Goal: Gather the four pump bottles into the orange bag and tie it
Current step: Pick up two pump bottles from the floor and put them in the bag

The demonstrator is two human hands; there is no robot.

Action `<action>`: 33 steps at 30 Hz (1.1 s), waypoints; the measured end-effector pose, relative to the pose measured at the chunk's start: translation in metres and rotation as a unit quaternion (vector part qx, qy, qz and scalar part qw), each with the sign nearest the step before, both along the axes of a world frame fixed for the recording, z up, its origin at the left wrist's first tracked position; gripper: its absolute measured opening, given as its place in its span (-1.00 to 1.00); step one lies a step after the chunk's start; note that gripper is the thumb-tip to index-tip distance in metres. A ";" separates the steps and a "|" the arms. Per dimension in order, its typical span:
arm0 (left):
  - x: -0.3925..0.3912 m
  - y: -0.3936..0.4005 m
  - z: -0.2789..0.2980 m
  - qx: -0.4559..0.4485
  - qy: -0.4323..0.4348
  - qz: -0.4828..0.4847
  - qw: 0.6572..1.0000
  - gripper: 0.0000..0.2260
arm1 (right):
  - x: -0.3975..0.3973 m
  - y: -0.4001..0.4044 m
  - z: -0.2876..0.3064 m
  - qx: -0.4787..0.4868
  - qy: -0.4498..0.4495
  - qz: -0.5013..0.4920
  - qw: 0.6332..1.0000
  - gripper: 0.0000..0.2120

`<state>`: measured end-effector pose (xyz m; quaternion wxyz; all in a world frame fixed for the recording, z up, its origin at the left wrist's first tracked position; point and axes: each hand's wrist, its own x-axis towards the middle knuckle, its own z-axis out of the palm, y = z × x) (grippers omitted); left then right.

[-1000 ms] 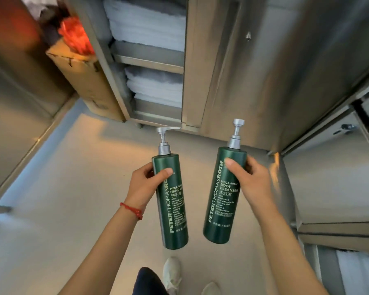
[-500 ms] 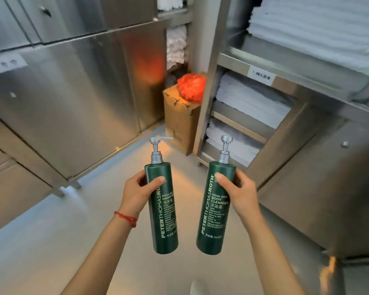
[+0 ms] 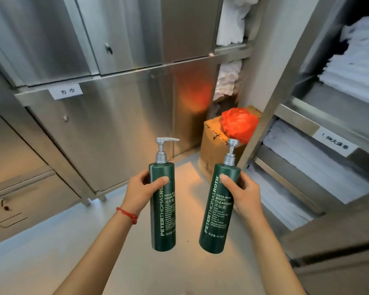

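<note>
Left hand [image 3: 141, 190] and right hand [image 3: 244, 193] each wrapped around a glossy green cylindrical pump bottle, crinkled orange bag [image 3: 239, 124] beyond.

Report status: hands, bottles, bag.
Left hand gripping hand wash bottle; right hand gripping body cleanser bottle. Orange bag ahead on cardboard box. Floor between clear.

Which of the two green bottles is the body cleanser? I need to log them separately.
The bottle in the right hand: its label reads "Body Cleanser". The left hand holds the hand wash bottle.
</note>
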<state>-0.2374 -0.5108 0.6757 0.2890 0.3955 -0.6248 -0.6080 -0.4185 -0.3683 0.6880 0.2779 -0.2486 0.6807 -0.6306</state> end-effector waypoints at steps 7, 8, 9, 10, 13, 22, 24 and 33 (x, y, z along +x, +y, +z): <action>-0.070 -0.091 0.002 -0.005 -0.002 0.002 1.000 -0.77 | -0.073 -0.094 0.000 0.000 0.005 -0.005 1.000 -0.88; -0.081 -0.106 0.002 -0.006 -0.003 -0.001 1.000 -0.74 | -0.083 -0.108 -0.002 -0.003 0.005 -0.008 1.000 -0.88; -0.092 -0.123 0.001 -0.010 -0.002 -0.007 1.000 -0.73 | -0.092 -0.122 -0.004 -0.007 0.006 -0.015 1.000 -0.88; -0.105 -0.141 0.001 -0.013 0.000 -0.015 1.000 -0.73 | -0.102 -0.137 -0.005 -0.009 0.005 -0.025 1.000 -0.88; -0.148 -0.195 -0.003 -0.033 -0.001 -0.050 0.998 -0.81 | -0.131 -0.180 -0.010 -0.017 0.016 -0.066 0.998 -0.85; -0.288 -0.316 0.004 -0.065 -0.003 -0.187 0.980 -0.71 | -0.218 -0.265 -0.012 0.021 0.042 -0.182 0.982 -0.80; -0.322 -0.331 0.002 -0.076 -0.003 -0.204 0.976 -0.63 | -0.241 -0.274 -0.016 0.026 0.041 -0.211 0.976 -0.78; -0.476 -0.373 -0.026 -0.073 -0.008 -0.270 0.960 -0.61 | -0.366 -0.315 -0.036 0.044 0.041 -0.278 0.959 -0.64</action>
